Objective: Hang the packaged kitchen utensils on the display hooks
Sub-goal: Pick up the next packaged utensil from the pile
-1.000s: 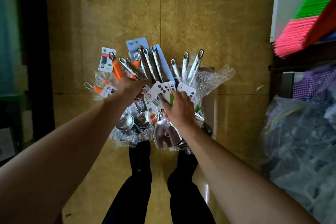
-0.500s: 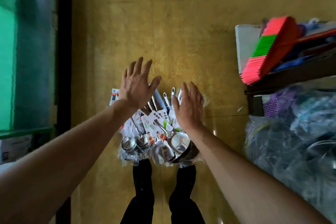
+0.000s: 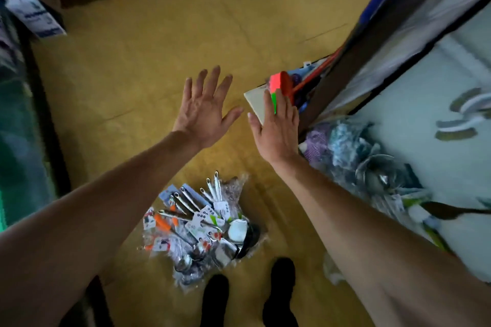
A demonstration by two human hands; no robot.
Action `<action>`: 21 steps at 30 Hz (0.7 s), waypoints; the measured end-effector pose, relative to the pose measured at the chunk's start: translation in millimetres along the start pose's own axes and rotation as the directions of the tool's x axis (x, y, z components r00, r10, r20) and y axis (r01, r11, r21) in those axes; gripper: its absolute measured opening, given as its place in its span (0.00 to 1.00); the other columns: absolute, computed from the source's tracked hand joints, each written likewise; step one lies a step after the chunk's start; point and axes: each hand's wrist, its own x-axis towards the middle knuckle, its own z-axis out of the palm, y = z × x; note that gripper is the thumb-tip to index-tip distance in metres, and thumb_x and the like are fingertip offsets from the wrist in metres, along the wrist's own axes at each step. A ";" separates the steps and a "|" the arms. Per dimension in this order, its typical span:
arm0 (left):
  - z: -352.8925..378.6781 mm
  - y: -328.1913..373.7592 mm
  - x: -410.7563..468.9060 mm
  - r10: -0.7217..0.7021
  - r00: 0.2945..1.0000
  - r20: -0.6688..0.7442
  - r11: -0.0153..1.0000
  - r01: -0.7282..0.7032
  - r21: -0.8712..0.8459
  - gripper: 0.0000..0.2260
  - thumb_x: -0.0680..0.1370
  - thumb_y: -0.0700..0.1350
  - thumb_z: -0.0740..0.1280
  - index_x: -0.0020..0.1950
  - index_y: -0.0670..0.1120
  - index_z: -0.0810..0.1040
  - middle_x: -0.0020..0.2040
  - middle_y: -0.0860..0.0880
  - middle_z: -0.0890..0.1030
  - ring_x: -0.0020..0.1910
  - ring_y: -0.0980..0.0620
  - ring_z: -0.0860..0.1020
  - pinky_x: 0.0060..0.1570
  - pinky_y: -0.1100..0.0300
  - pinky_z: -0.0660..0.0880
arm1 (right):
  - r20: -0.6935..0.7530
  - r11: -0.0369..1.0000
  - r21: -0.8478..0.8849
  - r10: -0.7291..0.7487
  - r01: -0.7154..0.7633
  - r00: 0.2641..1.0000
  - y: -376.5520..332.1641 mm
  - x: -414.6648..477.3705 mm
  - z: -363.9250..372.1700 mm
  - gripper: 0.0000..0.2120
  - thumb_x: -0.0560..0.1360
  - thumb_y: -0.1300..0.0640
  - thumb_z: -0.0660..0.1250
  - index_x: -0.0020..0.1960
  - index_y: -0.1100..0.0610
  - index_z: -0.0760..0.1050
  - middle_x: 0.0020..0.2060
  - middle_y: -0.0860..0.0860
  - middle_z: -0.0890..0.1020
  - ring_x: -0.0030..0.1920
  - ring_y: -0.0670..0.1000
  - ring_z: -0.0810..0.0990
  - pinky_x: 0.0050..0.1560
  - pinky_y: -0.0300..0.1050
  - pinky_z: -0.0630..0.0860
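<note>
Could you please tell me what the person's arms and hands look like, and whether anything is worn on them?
Both arms are bare as far up as the view shows: no sleeve covers the left forearm or the right forearm. The left hand and the right hand are ungloved, and no watch, bracelet or ring shows on either.

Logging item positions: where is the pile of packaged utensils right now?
Head view: the pile of packaged utensils lies on the yellow floor, bottom centre, just ahead of the person's feet.

Dim warm indoor light, heavy motion blur at right edge, wide-angle distortion, blocky compression
</note>
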 end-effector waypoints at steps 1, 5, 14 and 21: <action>-4.6 14.2 -0.3 0.045 0.999 0.000 0.999 -0.045 0.001 0.35 0.79 0.67 0.48 0.80 0.46 0.59 0.80 0.41 0.59 0.77 0.37 0.58 0.74 0.37 0.54 | -0.023 1.000 -0.003 0.017 -0.017 1.000 9.7 -7.3 -12.1 0.33 0.81 0.36 0.47 0.78 0.56 0.60 0.76 0.59 0.63 0.75 0.61 0.61 0.74 0.62 0.58; -17.1 79.7 -5.7 0.185 0.982 0.047 0.983 -0.184 -0.024 0.39 0.77 0.71 0.41 0.80 0.47 0.58 0.80 0.42 0.59 0.77 0.37 0.57 0.75 0.36 0.53 | -0.102 0.988 -0.005 0.154 -0.155 0.983 57.7 -47.0 -51.5 0.32 0.81 0.38 0.50 0.76 0.58 0.63 0.73 0.61 0.67 0.73 0.63 0.65 0.72 0.63 0.63; -5.2 311.9 -52.1 0.520 0.846 0.113 0.854 -0.518 -0.052 0.40 0.76 0.70 0.44 0.78 0.45 0.64 0.77 0.40 0.65 0.75 0.37 0.61 0.75 0.38 0.55 | -0.260 0.864 0.010 0.488 -0.503 0.834 213.5 -207.5 -121.2 0.30 0.81 0.41 0.56 0.74 0.60 0.67 0.71 0.62 0.70 0.71 0.64 0.69 0.70 0.60 0.67; 6.4 542.8 -177.5 0.761 0.636 0.125 0.648 -0.743 -0.165 0.39 0.76 0.70 0.43 0.79 0.48 0.60 0.79 0.42 0.61 0.77 0.39 0.58 0.76 0.39 0.53 | -0.323 0.676 -0.002 0.697 -0.737 0.640 343.9 -415.3 -221.8 0.33 0.81 0.37 0.49 0.77 0.57 0.61 0.75 0.61 0.64 0.76 0.62 0.61 0.75 0.61 0.59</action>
